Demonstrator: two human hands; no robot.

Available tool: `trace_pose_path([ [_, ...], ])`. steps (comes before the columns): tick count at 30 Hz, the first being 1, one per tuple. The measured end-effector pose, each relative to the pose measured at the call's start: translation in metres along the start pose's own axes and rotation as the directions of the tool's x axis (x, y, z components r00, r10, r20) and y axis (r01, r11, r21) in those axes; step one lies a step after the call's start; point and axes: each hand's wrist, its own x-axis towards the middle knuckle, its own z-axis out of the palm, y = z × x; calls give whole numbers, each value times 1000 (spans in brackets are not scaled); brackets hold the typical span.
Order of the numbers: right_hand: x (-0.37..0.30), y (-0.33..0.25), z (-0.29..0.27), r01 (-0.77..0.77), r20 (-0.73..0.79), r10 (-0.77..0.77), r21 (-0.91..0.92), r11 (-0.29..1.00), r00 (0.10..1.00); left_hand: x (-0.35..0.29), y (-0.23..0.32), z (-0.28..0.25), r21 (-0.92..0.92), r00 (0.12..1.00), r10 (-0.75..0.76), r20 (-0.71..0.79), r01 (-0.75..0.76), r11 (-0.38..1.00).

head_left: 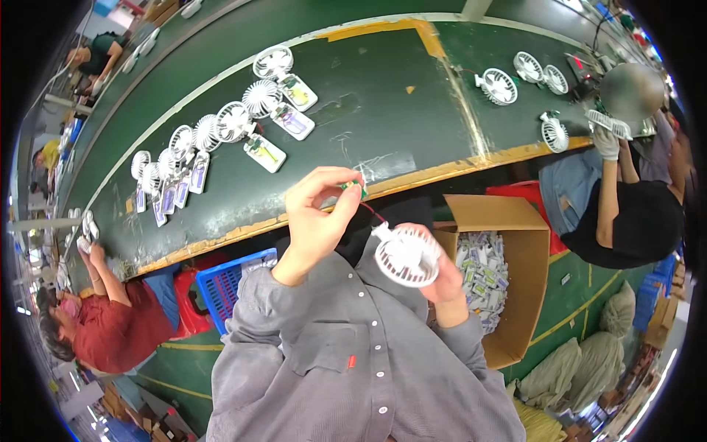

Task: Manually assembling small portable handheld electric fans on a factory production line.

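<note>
Between the thumb and fingers of my left hand [315,217] is a small green circuit board [361,187], pinched just off the bench's front edge. Thin dark red wires [375,214] run from it to a white fan head [406,256]. My right hand [445,278] is closed around that fan head from its right side, with the round grille facing up. Part of the right hand's fingers is hidden behind the fan. Both hands are above my lap, close to each other.
On the green workbench [368,88], several white fans with batteries [234,121] lie in a row at left. A cardboard box [524,295] of small battery packs stands at my right, a blue basket [221,295] at my left. Co-workers sit at both sides; more fan heads [497,87] lie near the right one.
</note>
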Motion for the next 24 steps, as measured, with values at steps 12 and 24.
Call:
trace_pose_path([
  [12,32,-25,-9,156,-528,-157,-46,987,835,0,-25,3,7,996,-86,-31,86,996],
  [24,34,-65,-51,252,-246,-187,266,930,951,147,-93,-107,909,970,218,110,-187,372],
])
